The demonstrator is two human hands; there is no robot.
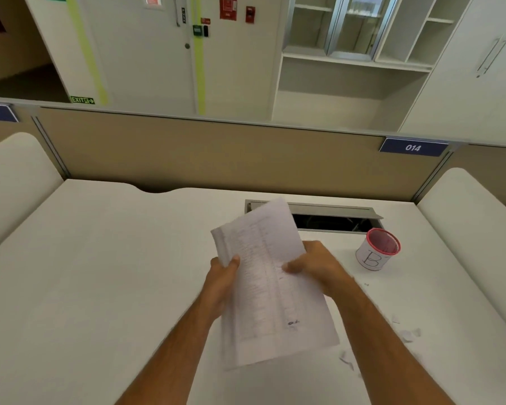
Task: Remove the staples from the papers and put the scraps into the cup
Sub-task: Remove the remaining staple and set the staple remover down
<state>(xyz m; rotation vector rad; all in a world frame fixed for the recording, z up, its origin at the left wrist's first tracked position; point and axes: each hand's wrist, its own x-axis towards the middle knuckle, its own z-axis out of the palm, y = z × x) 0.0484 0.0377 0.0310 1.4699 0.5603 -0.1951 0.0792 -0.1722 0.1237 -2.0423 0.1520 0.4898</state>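
Note:
A stack of printed papers (270, 285) is held up above the white desk (100, 287), tilted toward the far right. My left hand (221, 279) grips its left edge, thumb on the front sheet. At the right edge my right hand (316, 267) pinches the sheets, fingers behind them. A white cup (376, 254) with a red rim and the letter B stands on the desk to the right, apart from both hands. Small paper scraps (408, 334) lie on the desk at the right, and more scraps (346, 361) lie under my right forearm. No staple is visible.
An open cable hatch (333, 220) is sunk into the desk behind the papers and cup. A tan partition (202, 159) closes the far edge. Rounded white side panels (12, 176) flank the desk on both sides.

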